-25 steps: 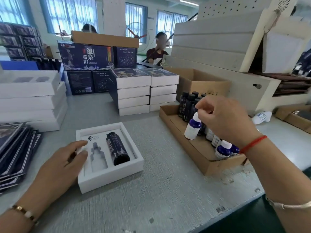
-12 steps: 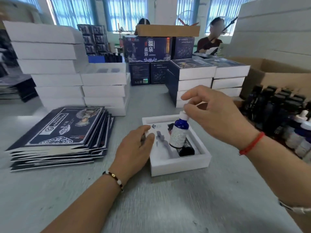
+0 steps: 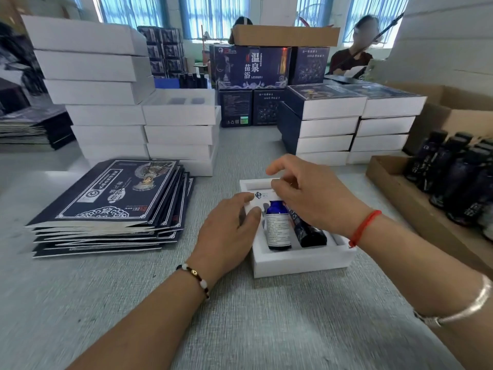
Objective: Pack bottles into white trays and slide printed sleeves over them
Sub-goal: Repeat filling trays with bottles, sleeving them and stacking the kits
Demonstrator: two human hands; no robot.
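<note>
White foam tray (image 3: 298, 259) sits on the tabletop (image 3: 240, 316), a blue dropper bottle (image 3: 277, 225) and a dark bottle (image 3: 306, 228) lying side by side in its slots. The right hand (image 3: 312, 198) grips the blue bottle's top (cap hidden under curled fingers). The left hand (image 3: 226, 231), fingers relaxed, rests on the tray's left edge. Left of it lies a stack of sleeves (image 3: 106, 206).
</note>
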